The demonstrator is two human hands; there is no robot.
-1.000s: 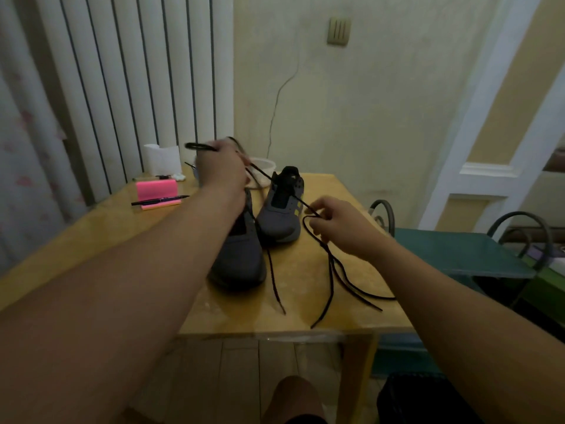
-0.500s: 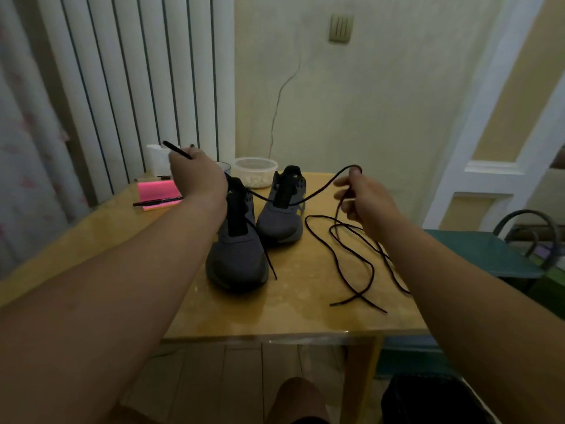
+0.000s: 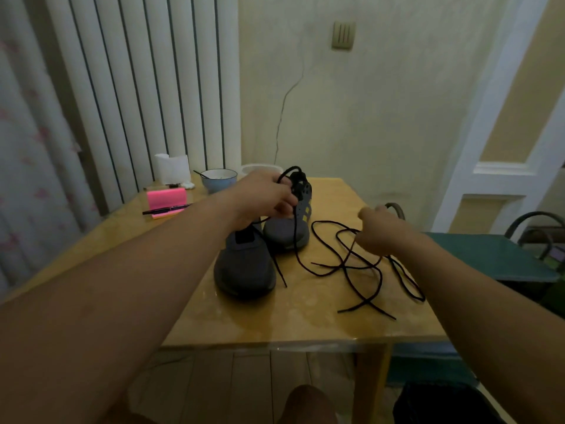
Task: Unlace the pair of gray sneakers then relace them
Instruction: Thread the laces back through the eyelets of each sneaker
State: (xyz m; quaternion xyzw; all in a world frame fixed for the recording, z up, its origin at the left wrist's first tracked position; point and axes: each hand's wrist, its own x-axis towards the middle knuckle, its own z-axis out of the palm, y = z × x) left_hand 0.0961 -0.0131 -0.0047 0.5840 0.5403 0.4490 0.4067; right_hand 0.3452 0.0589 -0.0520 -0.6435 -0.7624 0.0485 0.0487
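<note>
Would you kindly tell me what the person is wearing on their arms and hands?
Both forearms are bare to the frame's edge, no sleeve in view. The left hand and right hand show no glove, watch or bracelet.

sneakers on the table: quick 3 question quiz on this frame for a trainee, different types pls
1. True or false: the loose black lace sprawls on the table to the right of the near sneaker.
2. What lies across the pink notepad? A a pen B a spoon C a key
3. Which hand holds a loop of lace at the far sneaker, by its collar?
Key: 1 true; 2 A; 3 the left hand.
</note>
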